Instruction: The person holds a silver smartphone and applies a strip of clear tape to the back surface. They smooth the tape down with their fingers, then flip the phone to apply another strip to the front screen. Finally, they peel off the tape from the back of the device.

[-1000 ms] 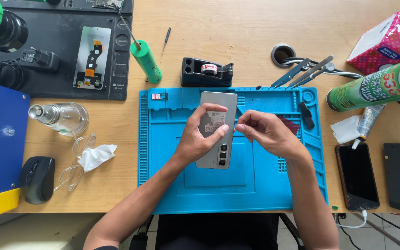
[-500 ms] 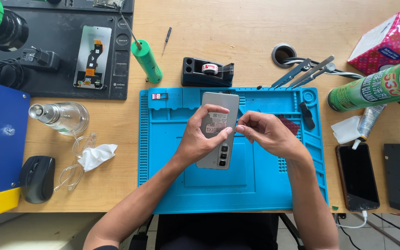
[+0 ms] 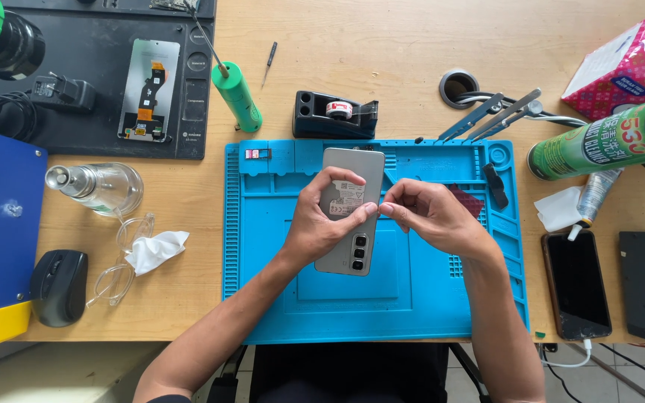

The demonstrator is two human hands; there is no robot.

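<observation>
In the head view, the left hand (image 3: 322,227) grips a grey slab-shaped smartphone (image 3: 349,209), back side up, over the blue silicone repair mat (image 3: 263,246) on the wooden bench (image 3: 382,67), while the right hand (image 3: 431,216) pinches narrowly at its right edge. This edge work probably goes best with a steady left grip and small, gentle pulls. The phone's long axis runs nearly away from the person, camera end nearest them.

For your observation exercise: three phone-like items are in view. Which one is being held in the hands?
The silver phone, back up over the blue mat, gripped by the left hand. The dark phone and the screen panel lie untouched.
</observation>
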